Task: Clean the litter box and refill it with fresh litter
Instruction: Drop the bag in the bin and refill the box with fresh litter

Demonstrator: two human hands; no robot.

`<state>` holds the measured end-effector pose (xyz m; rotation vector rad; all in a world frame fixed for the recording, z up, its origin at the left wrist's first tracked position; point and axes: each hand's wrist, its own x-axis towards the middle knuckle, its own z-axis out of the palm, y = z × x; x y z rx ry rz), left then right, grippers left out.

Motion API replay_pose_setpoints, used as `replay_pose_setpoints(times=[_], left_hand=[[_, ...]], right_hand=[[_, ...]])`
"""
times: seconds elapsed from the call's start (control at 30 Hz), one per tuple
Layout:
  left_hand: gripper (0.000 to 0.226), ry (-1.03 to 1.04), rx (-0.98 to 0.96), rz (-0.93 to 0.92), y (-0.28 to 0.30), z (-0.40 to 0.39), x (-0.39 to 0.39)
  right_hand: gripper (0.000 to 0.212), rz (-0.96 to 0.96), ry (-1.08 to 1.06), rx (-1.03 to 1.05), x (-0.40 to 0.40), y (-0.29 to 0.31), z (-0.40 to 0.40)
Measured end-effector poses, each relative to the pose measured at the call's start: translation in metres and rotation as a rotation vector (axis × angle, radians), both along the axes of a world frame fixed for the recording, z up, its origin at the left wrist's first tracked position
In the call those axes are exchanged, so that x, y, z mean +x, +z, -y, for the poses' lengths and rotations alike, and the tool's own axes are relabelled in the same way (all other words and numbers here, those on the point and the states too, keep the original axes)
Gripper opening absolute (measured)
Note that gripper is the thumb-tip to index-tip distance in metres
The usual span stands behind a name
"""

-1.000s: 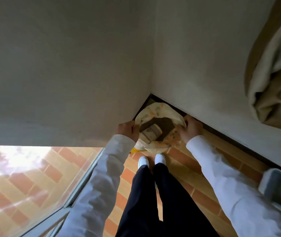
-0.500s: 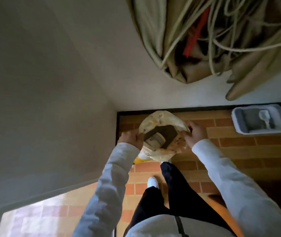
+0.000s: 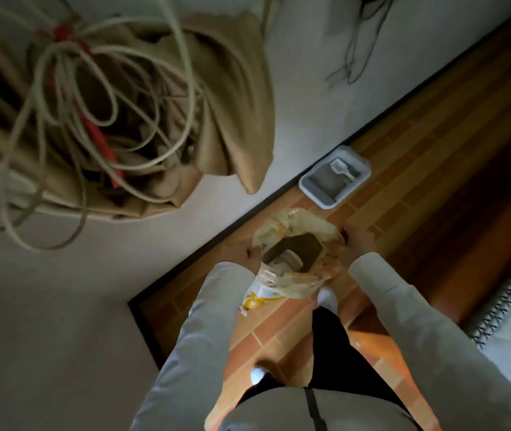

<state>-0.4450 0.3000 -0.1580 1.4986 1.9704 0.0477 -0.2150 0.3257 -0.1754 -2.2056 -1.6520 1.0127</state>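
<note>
I hold a yellowish plastic litter bag (image 3: pixel 302 227) open in front of me, above the brick floor. My left hand (image 3: pixel 239 254) grips its left rim and my right hand (image 3: pixel 357 242) grips its right rim. Inside the mouth I see dark litter and a pale scoop or cup (image 3: pixel 288 260). The grey litter box (image 3: pixel 313 189) sits on the floor against the wall, beyond the bag, with a white scoop (image 3: pixel 341 169) lying in it.
A bundle of beige cloth and coiled rope (image 3: pixel 117 119) hangs from the wall at upper left. Black cables (image 3: pixel 353 54) dangle further right. A fringed mat edge (image 3: pixel 509 290) lies at the right. The wall corner (image 3: pixel 133 306) is close on my left.
My view has swung right, from the wall corner toward the litter box. Both hands keep the same hold on the bag, and my feet have stepped.
</note>
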Motion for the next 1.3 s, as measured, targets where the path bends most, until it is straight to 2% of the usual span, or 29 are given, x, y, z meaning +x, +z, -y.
replay_pose_setpoints(times=[0.17, 0.37, 0.57, 0.7, 0.8, 0.93, 1.0, 1.1, 1.17, 1.3], left_hand=[[0.032, -0.025, -0.028, 0.053, 0.006, -0.072, 0.077], [0.026, -0.013, -0.044, 0.078, 0.009, -0.159, 0.156], [0.027, 0.005, 0.017, 0.064, 0.008, -0.243, 0.212], [0.027, 0.023, 0.038, 0.041, 0.003, -0.299, 0.235], [0.026, 0.036, 0.022, 0.022, -0.005, -0.338, 0.246], [0.027, 0.082, 0.000, 0.007, -0.015, -0.387, 0.255], [0.028, 0.120, -0.006, 0.010, -0.017, -0.407, 0.260], [0.029, 0.172, -0.010, 0.001, -0.018, -0.427, 0.267], [0.030, 0.202, -0.024, 0.003, -0.017, -0.437, 0.270], [0.033, 0.283, -0.022, 0.012, -0.020, -0.459, 0.278]], right_hand=[[0.008, 0.011, -0.055, 0.021, 0.081, 0.005, -0.055], [0.015, 0.062, -0.024, 0.020, 0.165, 0.014, -0.147], [0.017, 0.067, -0.006, 0.049, 0.216, 0.015, -0.241], [0.026, 0.078, 0.044, 0.061, 0.236, 0.012, -0.302], [0.011, 0.043, 0.066, 0.111, 0.245, 0.003, -0.348], [0.004, 0.049, 0.116, 0.089, 0.250, -0.005, -0.408], [0.014, 0.009, 0.148, 0.139, 0.254, -0.005, -0.435], [0.008, 0.088, 0.194, 0.053, 0.258, -0.011, -0.471], [0.013, 0.101, 0.222, -0.009, 0.261, -0.018, -0.494], [0.017, 0.095, 0.326, 0.011, 0.262, -0.026, -0.536]])
